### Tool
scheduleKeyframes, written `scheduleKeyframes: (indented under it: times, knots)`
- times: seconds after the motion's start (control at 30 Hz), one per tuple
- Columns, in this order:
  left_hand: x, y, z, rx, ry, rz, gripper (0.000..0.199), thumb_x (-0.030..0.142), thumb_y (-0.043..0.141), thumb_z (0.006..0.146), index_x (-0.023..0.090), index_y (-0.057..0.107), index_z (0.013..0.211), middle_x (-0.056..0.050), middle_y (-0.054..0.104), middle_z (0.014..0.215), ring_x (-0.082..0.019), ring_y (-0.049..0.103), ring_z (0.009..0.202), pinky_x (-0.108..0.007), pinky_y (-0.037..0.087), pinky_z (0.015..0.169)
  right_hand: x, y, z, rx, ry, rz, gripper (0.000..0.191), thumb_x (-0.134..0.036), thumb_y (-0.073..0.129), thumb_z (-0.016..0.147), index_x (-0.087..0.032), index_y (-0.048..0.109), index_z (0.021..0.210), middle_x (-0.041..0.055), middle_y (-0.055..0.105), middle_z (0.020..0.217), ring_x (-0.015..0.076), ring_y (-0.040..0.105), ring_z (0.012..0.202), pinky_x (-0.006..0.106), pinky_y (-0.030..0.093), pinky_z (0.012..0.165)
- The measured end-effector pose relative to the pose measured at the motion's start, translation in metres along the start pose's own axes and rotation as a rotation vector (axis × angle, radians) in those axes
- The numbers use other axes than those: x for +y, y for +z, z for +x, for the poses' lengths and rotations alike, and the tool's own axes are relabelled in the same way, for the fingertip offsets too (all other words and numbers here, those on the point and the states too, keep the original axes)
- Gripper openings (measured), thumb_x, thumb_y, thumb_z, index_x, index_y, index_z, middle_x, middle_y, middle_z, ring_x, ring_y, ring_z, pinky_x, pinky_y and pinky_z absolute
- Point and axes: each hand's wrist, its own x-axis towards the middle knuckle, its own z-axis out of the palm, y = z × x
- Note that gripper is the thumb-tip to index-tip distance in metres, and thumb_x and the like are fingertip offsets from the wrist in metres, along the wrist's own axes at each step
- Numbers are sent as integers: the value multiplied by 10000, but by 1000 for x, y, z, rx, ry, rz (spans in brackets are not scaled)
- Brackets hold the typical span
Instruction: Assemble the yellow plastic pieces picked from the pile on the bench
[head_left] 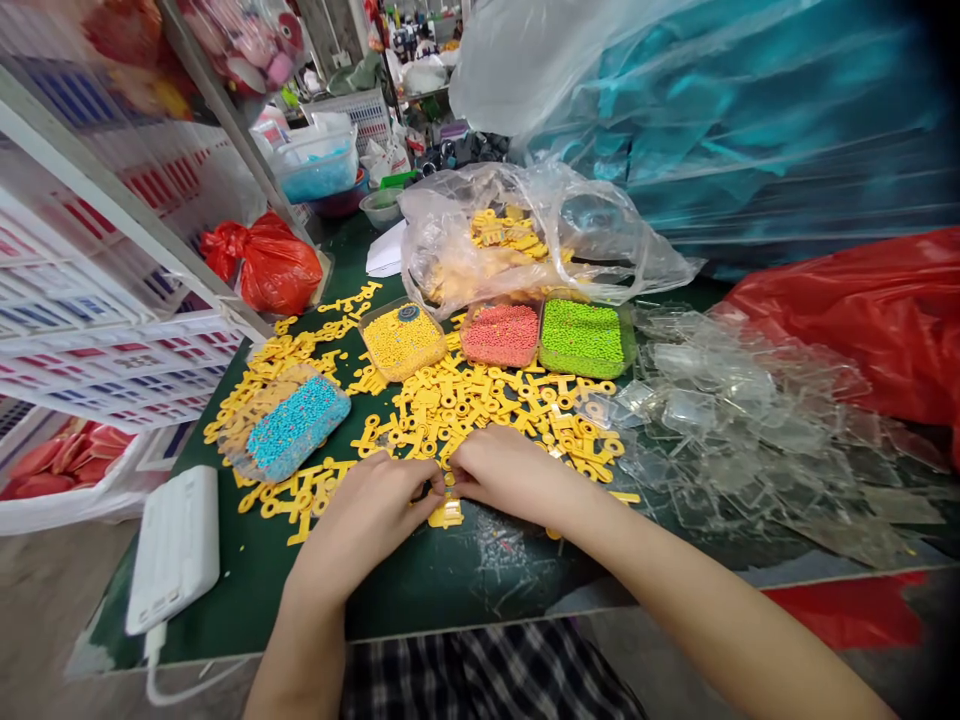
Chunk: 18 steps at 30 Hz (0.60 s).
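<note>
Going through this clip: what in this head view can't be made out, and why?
In the head view:
What the left hand and right hand are holding: their fingers hide it among the yellow plastic pieces.
The pieces in the clear plastic bag: blurred by its film.
The grey bits on the green tabletop: too small to tell.
The pink toy: cut off by the top edge.
</note>
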Motion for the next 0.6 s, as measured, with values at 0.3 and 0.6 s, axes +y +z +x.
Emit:
scheduleKeyframes:
  times: [0.3, 0.6]
  knots:
    - [8, 2, 2, 35, 214, 102, 277, 162, 446, 956, 189, 549, 701, 19, 651, 642, -147, 561, 576, -302, 320, 634, -1, -3, -1, -1, 8, 21, 189, -201, 574, 912, -135, 750, 898, 98, 734, 860, 185, 649, 770, 266, 398, 653]
    - [2, 5, -1, 23, 321, 198, 292, 106, 413, 931, 184, 511, 668, 20, 625, 620, -132, 520, 541, -295, 317, 638, -2, -9, -5, -35, 3, 31, 201, -173, 556, 906, -127, 742, 969, 120, 740, 941, 215, 673, 870, 274, 444, 705]
